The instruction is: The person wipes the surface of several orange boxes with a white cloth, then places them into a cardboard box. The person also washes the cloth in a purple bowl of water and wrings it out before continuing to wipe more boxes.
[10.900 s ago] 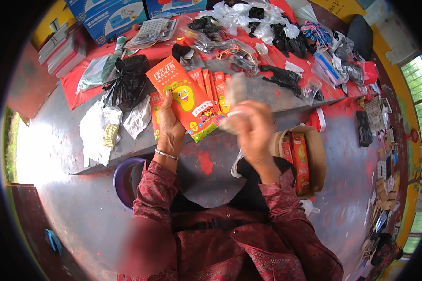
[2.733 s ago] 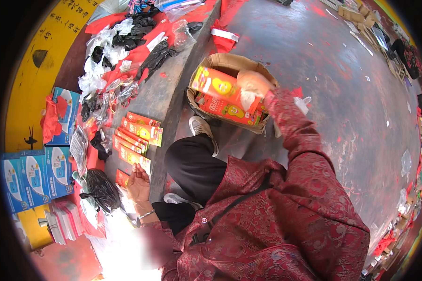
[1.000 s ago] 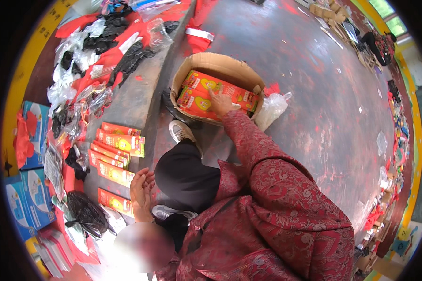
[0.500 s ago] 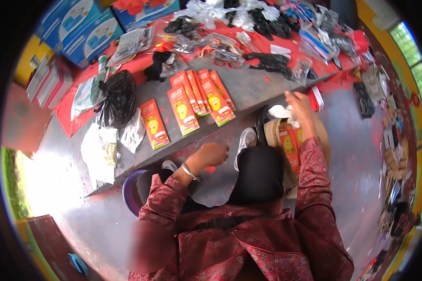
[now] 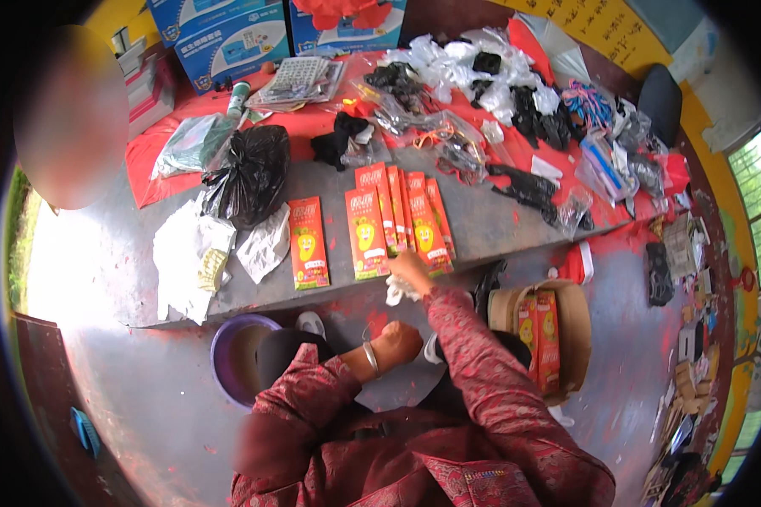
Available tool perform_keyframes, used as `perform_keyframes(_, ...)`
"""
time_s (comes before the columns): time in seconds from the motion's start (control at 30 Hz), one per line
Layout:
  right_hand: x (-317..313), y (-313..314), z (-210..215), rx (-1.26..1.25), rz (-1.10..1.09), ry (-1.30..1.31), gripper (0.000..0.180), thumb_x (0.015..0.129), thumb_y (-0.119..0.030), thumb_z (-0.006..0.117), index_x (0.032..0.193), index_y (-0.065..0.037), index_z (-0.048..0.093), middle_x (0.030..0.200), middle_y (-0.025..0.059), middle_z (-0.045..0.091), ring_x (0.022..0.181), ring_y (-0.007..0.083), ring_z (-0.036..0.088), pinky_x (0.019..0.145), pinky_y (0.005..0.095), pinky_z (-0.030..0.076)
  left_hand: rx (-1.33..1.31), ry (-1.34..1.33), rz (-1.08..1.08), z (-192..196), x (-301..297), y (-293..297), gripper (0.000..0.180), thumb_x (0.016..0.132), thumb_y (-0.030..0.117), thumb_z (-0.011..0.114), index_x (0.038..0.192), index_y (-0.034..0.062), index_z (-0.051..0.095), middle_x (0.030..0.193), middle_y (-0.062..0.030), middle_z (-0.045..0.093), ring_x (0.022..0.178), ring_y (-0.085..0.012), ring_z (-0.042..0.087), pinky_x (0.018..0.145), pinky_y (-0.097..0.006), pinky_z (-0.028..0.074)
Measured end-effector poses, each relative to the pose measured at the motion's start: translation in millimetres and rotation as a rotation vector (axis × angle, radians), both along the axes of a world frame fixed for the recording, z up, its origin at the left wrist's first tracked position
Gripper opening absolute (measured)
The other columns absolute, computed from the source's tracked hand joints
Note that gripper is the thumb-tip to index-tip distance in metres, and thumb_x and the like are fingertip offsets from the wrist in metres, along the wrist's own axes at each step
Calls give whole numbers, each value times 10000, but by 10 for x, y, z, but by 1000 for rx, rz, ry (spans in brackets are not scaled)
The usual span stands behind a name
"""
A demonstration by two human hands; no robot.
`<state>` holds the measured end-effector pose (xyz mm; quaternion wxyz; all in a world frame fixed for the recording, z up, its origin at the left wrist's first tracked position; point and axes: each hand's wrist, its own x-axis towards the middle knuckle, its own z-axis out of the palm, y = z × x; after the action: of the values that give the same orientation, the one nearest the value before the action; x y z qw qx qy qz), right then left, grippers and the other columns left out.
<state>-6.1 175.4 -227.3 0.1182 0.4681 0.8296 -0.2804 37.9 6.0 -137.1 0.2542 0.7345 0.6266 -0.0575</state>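
Observation:
My right hand [image 5: 410,269] is closed on a crumpled white cloth [image 5: 402,291], which hangs below the fingers at the table's near edge. It is beside the lower ends of several flat red packets [image 5: 366,237], each printed with a yellow cartoon figure. They lie overlapping in a fanned group, and one more red packet [image 5: 309,243] lies apart to their left. Over my lap, my left hand [image 5: 396,342] is curled into a fist, with a silver bangle on the wrist; whatever may be inside it is hidden. More red packets [image 5: 548,338] stand upright in an open cardboard box [image 5: 577,325] at my right.
A purple basin [image 5: 221,359] stands on the floor at my left. On the grey table [image 5: 482,211] are a knotted black plastic bag [image 5: 249,173], white paper [image 5: 177,270] and piles of plastic bags [image 5: 490,80] on red cloth. A person, blurred, is at far left.
My right hand has moved left with the white cloth, from above the cardboard box to the fanned packets. My left hand has curled into a fist. The view has shifted.

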Motion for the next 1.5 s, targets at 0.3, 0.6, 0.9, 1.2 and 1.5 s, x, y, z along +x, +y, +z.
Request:
perform_keyframes(0.3, 102, -338, -161, -162, -38, 305, 439, 712, -424, 588, 684, 15, 601, 722, 252, 587, 710, 360, 609, 597, 445, 455, 50, -78, 47, 59, -54, -116, 133, 741, 152, 552, 811, 105, 655, 782, -79, 654, 709, -251, 653, 541, -364, 506)
perform_keyframes(0.6, -230, -169, 496, 194, 202, 742, 286, 785, -314, 545, 675, -55, 596, 654, 178, 563, 636, 331, 586, 555, 403, 433, -88, 82, -51, 4, -50, -26, 177, 759, 163, 554, 867, 121, 689, 858, -60, 668, 782, -235, 656, 588, -349, 514)
perform_keyframes(0.9, 132, -14, 2039, 1115, 355, 907, 294, 816, -149, 477, 1093, -61, 522, 815, 69, 611, 588, 251, 599, 536, 351, 486, 21, 20, -43, -41, -94, -110, 166, 726, 141, 543, 794, 94, 688, 791, -104, 664, 716, -263, 658, 552, -391, 528)
perform_keyframes(1.2, 457, -34, 1564, 814, 273, 439, 167, 797, -135, 503, 925, -48, 566, 714, 155, 625, 593, 319, 620, 524, 423, 489, -70, 21, -84, 278, -164, -62, 171, 754, 159, 531, 820, 84, 670, 810, -101, 660, 762, -269, 651, 569, -382, 520)
perform_keyframes(1.5, 880, 10, 1883, -1165, -403, 1424, 309, 855, -31, 493, 1155, 28, 449, 1027, 111, 587, 879, 228, 614, 811, 366, 509, 477, -161, 753, 1053, -998, -16, 229, 852, 212, 473, 942, 54, 613, 865, -141, 646, 786, -298, 632, 639, -375, 500)
